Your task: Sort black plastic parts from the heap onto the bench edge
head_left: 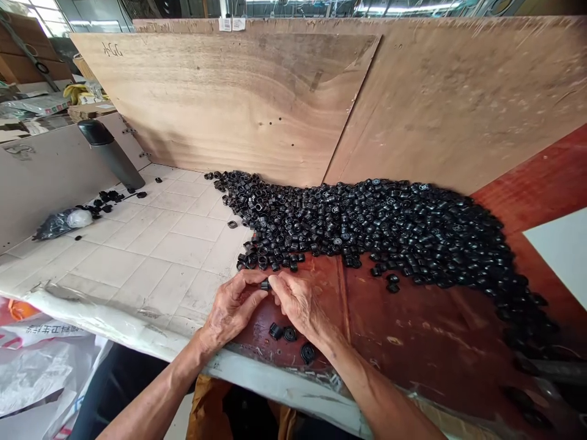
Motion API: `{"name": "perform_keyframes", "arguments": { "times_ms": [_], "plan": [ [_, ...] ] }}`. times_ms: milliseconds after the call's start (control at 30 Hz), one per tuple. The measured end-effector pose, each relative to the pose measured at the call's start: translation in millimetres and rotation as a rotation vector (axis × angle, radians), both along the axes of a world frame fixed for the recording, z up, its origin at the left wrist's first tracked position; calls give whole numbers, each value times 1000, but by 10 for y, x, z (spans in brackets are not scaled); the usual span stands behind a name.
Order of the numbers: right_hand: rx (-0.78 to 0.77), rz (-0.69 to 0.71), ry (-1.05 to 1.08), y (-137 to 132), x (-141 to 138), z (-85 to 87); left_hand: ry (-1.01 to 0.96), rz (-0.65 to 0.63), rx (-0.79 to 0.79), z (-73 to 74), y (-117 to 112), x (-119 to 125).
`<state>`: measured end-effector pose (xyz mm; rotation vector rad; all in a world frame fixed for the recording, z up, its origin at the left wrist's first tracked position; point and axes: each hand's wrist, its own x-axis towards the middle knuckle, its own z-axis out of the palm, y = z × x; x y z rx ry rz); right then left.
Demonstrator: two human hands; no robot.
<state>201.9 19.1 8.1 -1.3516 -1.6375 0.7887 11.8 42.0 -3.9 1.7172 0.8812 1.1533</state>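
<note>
My left hand (232, 308) and my right hand (296, 299) meet near the table's front edge, fingertips pinched together on one small black plastic part (265, 284). Both hands are closed around it. Just beyond them lies a big heap of black round parts (389, 229), spreading from the middle to the right. Below my hands, three loose black parts (288, 339) lie on the red-brown surface (413, 330).
Plywood boards (257, 98) stand upright behind the heap. A dark cylinder flask (110, 153) leans at the left, with a few stray black parts (107, 198) and a dark plastic bag (59, 223) on the tile-patterned sheet (151, 244). White plastic bags (41, 366) lie below the table edge.
</note>
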Motion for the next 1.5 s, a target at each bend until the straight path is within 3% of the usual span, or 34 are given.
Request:
{"name": "perform_keyframes", "arguments": {
  "times_ms": [167,300,467,533,700,800,867,900,967,1033,1100,1233,1400,1500],
  "plan": [
    [177,88,58,-5,18,86,-194,-22,-246,66,-18,41],
    [94,71,134,-17,5,96,-258,-39,-315,119,-21,42],
    [171,110,97,-35,2,139,-263,-99,-426,129,-15,7],
    [70,111,161,-37,-13,132,-220,-105,-383,119,-15,-3],
    [-339,111,441,-37,-37,106,-51,-48,-65,139,-7,-85],
    [-467,256,327,-14,55,128,100,-181,-95,175,3,-170],
    [-394,209,117,34,161,112,251,-231,-173,170,14,-191],
    [-302,91,8,69,219,83,329,-190,-181,153,21,-183],
    [-91,-206,-163,149,328,-16,450,-6,-107,92,40,-139],
    [75,-317,-281,227,409,-145,505,171,25,11,62,-79],
    [150,-277,-352,283,452,-264,526,225,129,-68,84,-33],
    [167,-161,-377,309,460,-368,578,161,215,-155,109,0],
    [132,-152,-303,271,410,-281,566,158,243,-163,96,22],
    [40,-86,-91,244,329,-194,494,177,200,-142,87,47]
  ]
}}
